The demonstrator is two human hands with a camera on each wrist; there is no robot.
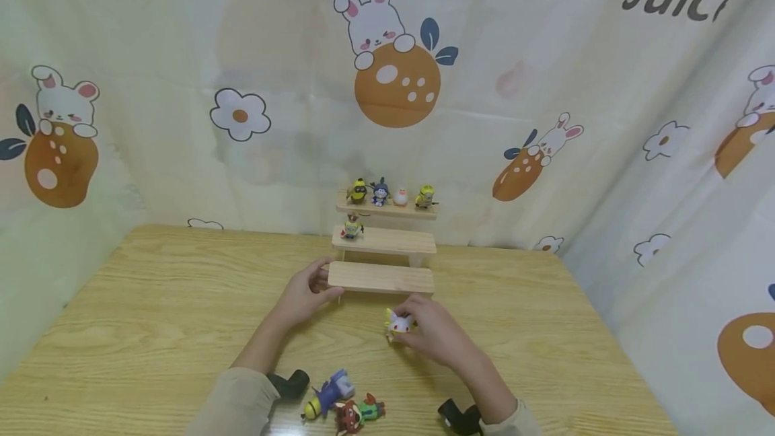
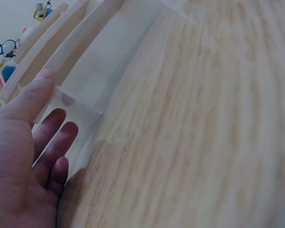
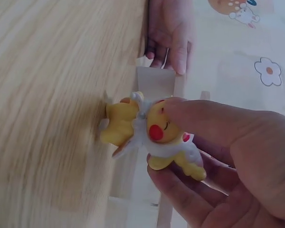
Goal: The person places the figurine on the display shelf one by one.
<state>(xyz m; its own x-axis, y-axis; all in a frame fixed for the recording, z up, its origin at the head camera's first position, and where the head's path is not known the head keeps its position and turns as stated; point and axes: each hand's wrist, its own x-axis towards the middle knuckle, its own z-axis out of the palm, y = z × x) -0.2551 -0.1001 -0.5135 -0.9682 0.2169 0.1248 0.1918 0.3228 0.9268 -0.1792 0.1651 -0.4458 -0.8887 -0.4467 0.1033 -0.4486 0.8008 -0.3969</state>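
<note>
In the head view, my right hand holds a small yellow figurine with a white hood in front of the stepped display stand. The right wrist view shows thumb and fingers pinching the hooded figurine by its head, its red cheek and closed eye visible. My left hand grips the left end of the stand's lowest step. Up close, its thumb lies on the wooden board and its fingers curl behind the clear side panel. A crowned yellow figurine stands at the left of the middle step.
On the top step stand several figurines, among them a blue one, a white one and a yellow one. Near the table's front lie a blue-and-yellow figurine and a red-and-green one. A patterned curtain hangs behind.
</note>
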